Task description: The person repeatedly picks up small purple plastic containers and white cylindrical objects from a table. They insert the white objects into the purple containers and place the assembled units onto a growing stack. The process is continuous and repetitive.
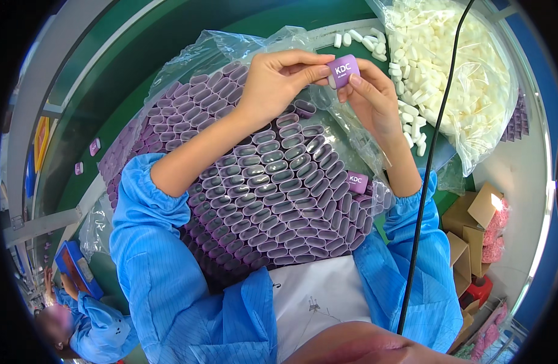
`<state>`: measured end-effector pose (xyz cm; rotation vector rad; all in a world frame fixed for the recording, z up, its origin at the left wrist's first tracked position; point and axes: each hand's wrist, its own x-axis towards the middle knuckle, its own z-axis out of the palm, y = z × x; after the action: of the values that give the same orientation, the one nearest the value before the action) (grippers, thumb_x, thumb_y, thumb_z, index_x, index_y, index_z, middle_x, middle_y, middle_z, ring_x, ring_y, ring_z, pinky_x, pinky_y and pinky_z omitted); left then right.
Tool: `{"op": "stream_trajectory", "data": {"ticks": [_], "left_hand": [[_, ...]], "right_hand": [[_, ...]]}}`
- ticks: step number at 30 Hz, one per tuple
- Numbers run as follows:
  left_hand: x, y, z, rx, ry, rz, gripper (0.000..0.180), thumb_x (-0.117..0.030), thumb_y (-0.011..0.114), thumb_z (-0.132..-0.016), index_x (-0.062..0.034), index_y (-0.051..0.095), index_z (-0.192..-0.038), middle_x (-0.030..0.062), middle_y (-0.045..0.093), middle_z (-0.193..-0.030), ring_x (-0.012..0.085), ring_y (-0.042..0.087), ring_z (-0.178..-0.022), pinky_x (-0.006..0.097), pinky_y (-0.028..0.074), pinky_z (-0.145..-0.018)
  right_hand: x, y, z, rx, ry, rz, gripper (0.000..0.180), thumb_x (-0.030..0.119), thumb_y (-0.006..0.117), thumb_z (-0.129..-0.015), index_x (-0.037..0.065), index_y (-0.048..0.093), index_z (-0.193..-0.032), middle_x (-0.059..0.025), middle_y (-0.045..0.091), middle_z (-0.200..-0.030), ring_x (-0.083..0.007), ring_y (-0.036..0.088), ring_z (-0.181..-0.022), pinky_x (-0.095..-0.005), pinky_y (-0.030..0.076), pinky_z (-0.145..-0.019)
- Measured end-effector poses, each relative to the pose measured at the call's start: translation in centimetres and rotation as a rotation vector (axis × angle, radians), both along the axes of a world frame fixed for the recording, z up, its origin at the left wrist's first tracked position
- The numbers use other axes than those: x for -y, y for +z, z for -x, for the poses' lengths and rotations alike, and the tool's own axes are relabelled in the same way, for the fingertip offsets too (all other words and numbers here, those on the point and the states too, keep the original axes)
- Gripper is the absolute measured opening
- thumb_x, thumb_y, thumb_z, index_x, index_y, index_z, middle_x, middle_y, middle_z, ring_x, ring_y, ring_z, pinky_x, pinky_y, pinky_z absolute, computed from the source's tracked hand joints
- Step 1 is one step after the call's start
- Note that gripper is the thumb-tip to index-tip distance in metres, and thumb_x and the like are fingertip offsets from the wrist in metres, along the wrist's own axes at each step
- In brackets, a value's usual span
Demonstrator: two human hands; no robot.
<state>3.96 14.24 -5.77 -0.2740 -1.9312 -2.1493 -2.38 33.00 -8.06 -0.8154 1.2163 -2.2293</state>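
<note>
Above the far edge of the purple rows, my hands meet at one small purple plastic case (pixel 346 70) with white print. My right hand (pixel 379 100) is closed on it, thumb on the front and fingers behind. My left hand (pixel 276 82) is closed in a pinch at the case's left side. A white oval piece (pixel 332 81) shows between the left fingertips and the case; how far it sits inside is hidden. Below my hands stand tightly packed purple oval cases (pixel 270 182), open ends up, on plastic film. Another purple case (pixel 357 182) lies on its side near my right forearm.
A clear bag of white oval pieces (pixel 452 79) lies far right, several spilled beside it (pixel 421 133). A black cable (pixel 434 139) hangs across the right side. Two purple cases (pixel 95 147) lie on the green surface at left. Cardboard boxes (pixel 461 224) stand right; a co-worker (pixel 97 321) sits lower left.
</note>
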Motion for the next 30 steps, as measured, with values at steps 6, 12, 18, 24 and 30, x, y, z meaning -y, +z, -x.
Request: {"op": "stream_trajectory", "data": {"ticks": [6, 12, 18, 24, 30], "left_hand": [[0.11, -0.10, -0.03, -0.037, -0.035, 0.067, 0.020, 0.000, 0.065, -0.084, -0.0015, 0.070, -0.103, 0.0099, 0.068, -0.097, 0.0126, 0.065, -0.085, 0.023, 0.053, -0.076], [0.16, 0.12, -0.03, -0.044, -0.044, 0.067, 0.020, 0.002, 0.062, -0.085, -0.0022, 0.070, -0.103, 0.0089, 0.068, -0.094, 0.0129, 0.065, -0.085, 0.023, 0.053, -0.077], [0.30, -0.03, 0.04, -0.072, -0.057, 0.096, 0.021, 0.003, 0.057, -0.088, -0.0017, 0.069, -0.105, 0.0118, 0.066, -0.102, 0.0171, 0.066, -0.090, 0.026, 0.055, -0.082], [0.22, -0.21, 0.10, -0.055, -0.047, 0.092, 0.022, 0.001, 0.057, -0.090, 0.0005, 0.066, -0.110, 0.0112, 0.066, -0.104, 0.0165, 0.065, -0.091, 0.025, 0.055, -0.082], [0.15, -0.10, 0.26, -0.003, -0.038, 0.082, 0.023, 0.000, 0.057, -0.090, -0.0009, 0.066, -0.111, 0.0100, 0.065, -0.104, 0.0150, 0.065, -0.092, 0.025, 0.054, -0.083]], "right_hand": [[-0.24, -0.19, 0.03, -0.007, 0.029, 0.022, 0.021, 0.008, 0.057, -0.092, -0.007, 0.064, -0.104, -0.0107, 0.058, -0.102, -0.0151, 0.054, -0.082, -0.0294, 0.045, -0.070], [-0.11, -0.11, -0.03, 0.021, 0.055, 0.029, 0.023, 0.009, 0.056, -0.093, -0.008, 0.063, -0.106, -0.0099, 0.057, -0.104, -0.0147, 0.054, -0.082, -0.0284, 0.045, -0.072], [-0.13, -0.13, -0.03, 0.065, 0.057, 0.044, 0.022, 0.009, 0.056, -0.093, -0.007, 0.064, -0.105, -0.0090, 0.057, -0.102, -0.0139, 0.053, -0.082, -0.0279, 0.045, -0.072], [0.09, -0.30, -0.17, 0.054, 0.012, 0.026, 0.020, 0.009, 0.055, -0.093, -0.007, 0.064, -0.103, -0.0079, 0.057, -0.100, -0.0137, 0.053, -0.081, -0.0281, 0.044, -0.072], [0.48, -0.22, -0.36, 0.014, -0.061, -0.001, 0.019, 0.009, 0.055, -0.094, -0.006, 0.064, -0.103, -0.0068, 0.056, -0.100, -0.0130, 0.052, -0.081, -0.0278, 0.043, -0.072]]}}
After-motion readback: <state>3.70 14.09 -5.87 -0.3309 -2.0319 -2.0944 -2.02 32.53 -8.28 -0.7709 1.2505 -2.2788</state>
